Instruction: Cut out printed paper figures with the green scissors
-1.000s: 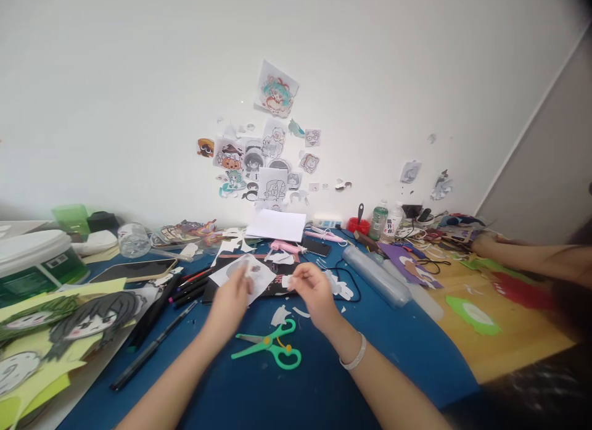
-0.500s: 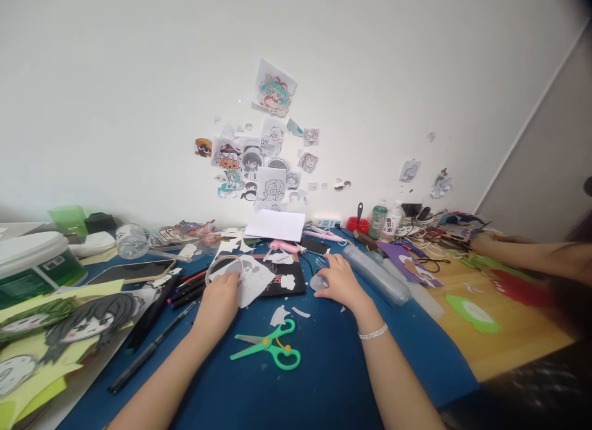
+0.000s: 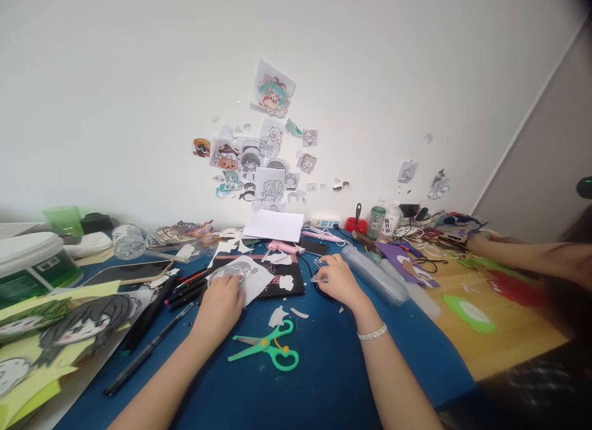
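Note:
My left hand (image 3: pixel 226 297) has its fingers curled over the near rim of a clear tape roll (image 3: pixel 238 272). The roll lies on a sheet of paper with a grey drawing (image 3: pixel 255 277), which partly covers a black board (image 3: pixel 296 269). To the right of the board, my right hand (image 3: pixel 340 279) pinches a small pale cutout (image 3: pixel 315 278); the fingers hide part of it. Green scissors (image 3: pixel 268 347) lie with blades apart on the blue mat (image 3: pixel 324 380), between my forearms. White paper scraps (image 3: pixel 279 316) are just above them.
Pens (image 3: pixel 185 291) and a phone (image 3: pixel 127 272) lie at left, beside a white-and-green tub (image 3: pixel 37 260). A clear plastic roll (image 3: pixel 374 276) and bottles (image 3: pixel 378 220) stand or lie right of my right hand. Another person's arm (image 3: pixel 531 257) reaches in from the right.
The tape roll has tipped from tilted up to nearly flat on the drawing, under my left hand. My right hand's fingers have drawn together, and the pale cutout has turned more edge-on.

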{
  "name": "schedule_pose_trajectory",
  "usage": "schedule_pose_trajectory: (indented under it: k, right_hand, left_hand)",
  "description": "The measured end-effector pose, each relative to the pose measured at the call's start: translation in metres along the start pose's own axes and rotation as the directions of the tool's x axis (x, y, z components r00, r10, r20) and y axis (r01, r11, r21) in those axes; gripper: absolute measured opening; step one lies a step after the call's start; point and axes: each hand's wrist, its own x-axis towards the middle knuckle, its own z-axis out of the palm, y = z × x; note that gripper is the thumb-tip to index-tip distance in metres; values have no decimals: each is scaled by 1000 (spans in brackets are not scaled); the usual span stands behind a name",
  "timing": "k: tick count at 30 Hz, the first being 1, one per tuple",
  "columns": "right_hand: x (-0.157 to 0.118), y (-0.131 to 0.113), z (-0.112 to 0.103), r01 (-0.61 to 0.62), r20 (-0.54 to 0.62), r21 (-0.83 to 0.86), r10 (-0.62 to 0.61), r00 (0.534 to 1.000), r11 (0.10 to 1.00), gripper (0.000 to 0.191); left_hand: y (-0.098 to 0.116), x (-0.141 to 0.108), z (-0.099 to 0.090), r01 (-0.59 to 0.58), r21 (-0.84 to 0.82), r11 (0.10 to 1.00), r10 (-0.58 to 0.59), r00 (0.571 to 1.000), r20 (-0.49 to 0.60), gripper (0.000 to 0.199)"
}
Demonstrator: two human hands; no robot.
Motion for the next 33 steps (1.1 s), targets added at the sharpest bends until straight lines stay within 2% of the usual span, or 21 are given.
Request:
schedule_pose_trajectory:
  k: [2,4,7,9,10,12,14,15,17,20,21,23,25,27,30,33]
  right_hand:
    - [0,1,0,-15,20,13,15,1000,1000,16]
    - [0,0,-1,-11,-17,55,12,1000,998,17]
    - [3,-6,-4,32,-222,240,23,975,970,16]
    - [4,-15,-6,95,-341,466,80,937,880,13]
    - [4,-22,-6,129,-354,589,111,929,798,11]
    - [4,-36,-4,164,-301,789,139,943,593,8]
    - [2,-50,0,140,-217,887,129,968,440,8]
    - [1,-57,2,120,-184,906,122,975,405,8]
    - [0,-67,6,93,-151,915,119,981,393,9]
    - [0,-71,9,101,-191,913,195,962,396,12]
    - [0,-71,9,114,-215,925,251,944,362,14]
    - [-1,-69,6,149,-222,964,352,910,221,20]
    - [-1,-69,3,160,-167,986,364,916,48,25]
    - [-1,-73,2,107,-84,992,286,954,-65,29]
    - [-1,-81,4,1,19,995,194,981,-104,31]
    - [-1,-87,8,-43,61,995,210,976,-88,33]
  left_hand:
    - [0,0,1,-3,-17,1000,3,1000,-16,36]
    - [0,0,1,-7,-54,999,5,999,-43,35]
    - [5,0,-4,-33,-206,978,12,995,-103,34]
    - [15,-2,-10,-50,-388,920,6,993,-114,35]
    - [21,-4,-13,-41,-496,867,-6,996,-92,36]
    - [36,-7,-18,43,-705,708,-12,999,48,38]
    - [49,-10,-20,119,-845,522,8,990,144,39]
    - [55,-11,-21,155,-871,466,6,984,178,36]
    - [61,-12,-20,238,-888,395,-11,967,254,31]
    - [62,-12,-19,378,-891,252,-58,925,376,31]
    - [61,-11,-19,412,-892,186,-76,911,405,31]
    - [60,-10,-19,449,-891,65,-109,891,441,29]
    - [59,-10,-19,454,-891,-5,-126,883,451,29]
    - [61,-10,-19,450,-892,-44,-119,884,452,29]
    - [62,-10,-19,439,-895,-76,-90,891,445,31]
    - [63,-11,-20,426,-900,-97,-65,899,432,34]
